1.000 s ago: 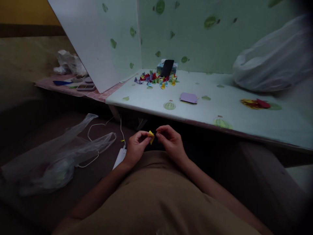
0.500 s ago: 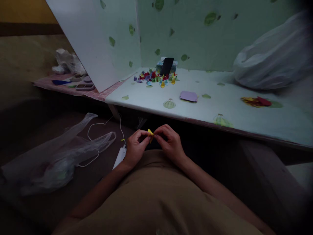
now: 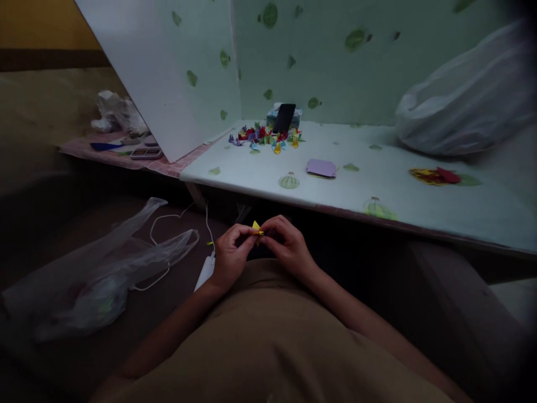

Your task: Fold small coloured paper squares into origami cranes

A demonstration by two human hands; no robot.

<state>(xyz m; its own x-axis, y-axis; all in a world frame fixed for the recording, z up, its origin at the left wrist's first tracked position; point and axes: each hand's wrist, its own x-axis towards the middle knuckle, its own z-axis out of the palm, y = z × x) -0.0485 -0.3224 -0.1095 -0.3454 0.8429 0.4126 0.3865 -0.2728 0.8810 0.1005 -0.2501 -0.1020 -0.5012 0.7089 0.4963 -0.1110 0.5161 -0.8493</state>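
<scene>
A small yellow folded paper [image 3: 256,226] is pinched between my two hands, in front of my body and below the table's front edge. My left hand [image 3: 231,250] grips its left side between thumb and forefinger. From the other side, my right hand [image 3: 288,244] pinches it the same way, fingertips close to the left ones. The lower part of the paper is mostly hidden by the fingers. On the table ahead, several small folded paper cranes [image 3: 264,135] in many colours stand in a cluster. Nearer lies a stack of purple paper squares [image 3: 321,168].
A dark phone [image 3: 285,118] leans on a tissue box behind the cranes. Red and yellow paper pieces [image 3: 436,176] lie at right, before a white plastic bag [image 3: 457,106]. Down left are a clear plastic bag [image 3: 104,291], a white cable and a white power bank [image 3: 205,272].
My right fingers have shifted slightly left, closer to the left ones, and more small yellow points of the paper show between the fingertips. The view has tilted a little.
</scene>
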